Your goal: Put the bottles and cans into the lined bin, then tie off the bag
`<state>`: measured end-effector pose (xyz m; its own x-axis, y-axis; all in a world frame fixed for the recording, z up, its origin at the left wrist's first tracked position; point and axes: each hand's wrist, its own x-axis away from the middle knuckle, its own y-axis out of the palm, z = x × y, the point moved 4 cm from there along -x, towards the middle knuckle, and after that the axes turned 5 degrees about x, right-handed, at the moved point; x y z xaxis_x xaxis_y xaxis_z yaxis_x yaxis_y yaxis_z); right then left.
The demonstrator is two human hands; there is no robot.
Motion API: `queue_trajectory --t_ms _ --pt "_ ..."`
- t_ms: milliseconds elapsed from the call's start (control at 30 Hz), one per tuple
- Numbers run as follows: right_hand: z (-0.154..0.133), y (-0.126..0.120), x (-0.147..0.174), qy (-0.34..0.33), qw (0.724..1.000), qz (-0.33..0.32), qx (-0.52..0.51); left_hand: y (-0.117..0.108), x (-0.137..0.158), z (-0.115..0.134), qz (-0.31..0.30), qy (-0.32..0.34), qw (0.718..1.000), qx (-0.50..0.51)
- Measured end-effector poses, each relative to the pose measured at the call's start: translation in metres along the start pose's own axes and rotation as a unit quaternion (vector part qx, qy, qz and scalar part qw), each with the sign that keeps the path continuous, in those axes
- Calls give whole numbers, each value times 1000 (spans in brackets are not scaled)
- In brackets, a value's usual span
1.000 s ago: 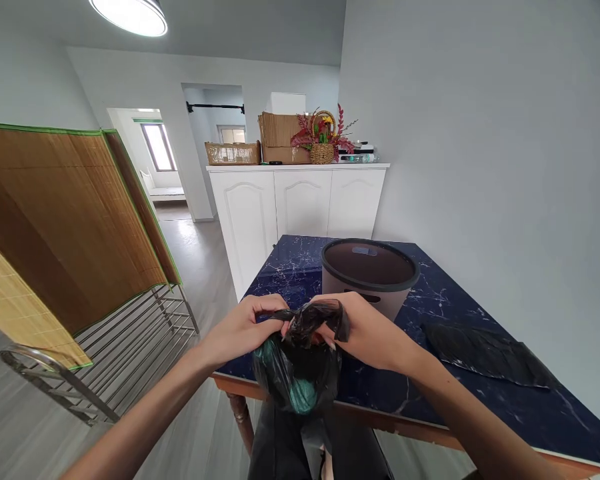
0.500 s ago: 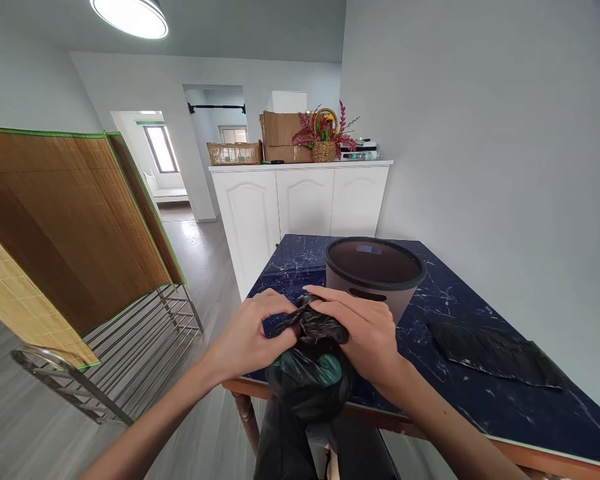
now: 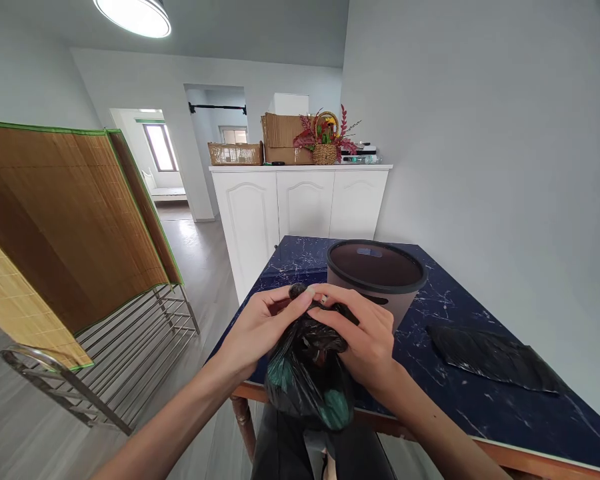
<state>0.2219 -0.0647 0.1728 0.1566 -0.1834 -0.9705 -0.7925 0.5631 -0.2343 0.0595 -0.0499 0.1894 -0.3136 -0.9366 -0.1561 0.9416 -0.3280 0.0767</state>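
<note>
A filled black garbage bag (image 3: 307, 383), with green showing through its thin plastic, hangs at the table's near edge above my lap. My left hand (image 3: 267, 323) pinches the gathered top of the bag from the left, thumb and fingers closed on a twisted bit. From the right, my right hand (image 3: 363, 327) grips the bunched neck, its fingertips meeting my left thumb. Just behind my hands stands a brownish trash can (image 3: 405, 303) with a dark rim, upright on the table. Its inside looks dark. The exact twist of plastic between my fingers is partly hidden.
On the right of the dark blue marbled table (image 3: 467, 397) lies a flat folded black plastic bag (image 3: 495, 360). A white cabinet (image 3: 305, 203) stands beyond, bearing cardboard boxes and a flower basket (image 3: 325, 152). To the left is a metal rack (image 3: 130, 373) with a bamboo mat (image 3: 80, 233).
My left hand has shifted slightly right and up, its thumb now against my right fingertips. The loose twisted end is drawn in at the top, and the bag has turned a little.
</note>
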Motion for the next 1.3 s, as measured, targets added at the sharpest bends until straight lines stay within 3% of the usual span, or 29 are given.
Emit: queue_trajectory --t_ms 267,467,667,767,900,967,1100,1300 --pt "6 -6 -1 15 991 -60 -116 -12 -3 -11 36 -56 995 73" --pt "11 -14 19 103 975 -123 -152 -35 -5 -27 85 -95 983 132" --pt "10 -27 55 211 941 -169 -204 -60 -3 -39 118 -56 987 93" --pt "9 -31 66 305 902 -183 -245 -56 2 -41 118 -68 981 140" --pt "13 -26 72 459 808 -209 -305 -40 10 -32 119 -72 972 191" --pt "15 -21 71 499 781 -194 -322 -32 12 -26 121 -58 972 192" --pt "15 -11 61 518 763 -189 -338 -24 10 -19 119 -29 972 199" --pt "8 -1 26 433 764 -325 -351 -16 3 -20 122 -23 967 220"
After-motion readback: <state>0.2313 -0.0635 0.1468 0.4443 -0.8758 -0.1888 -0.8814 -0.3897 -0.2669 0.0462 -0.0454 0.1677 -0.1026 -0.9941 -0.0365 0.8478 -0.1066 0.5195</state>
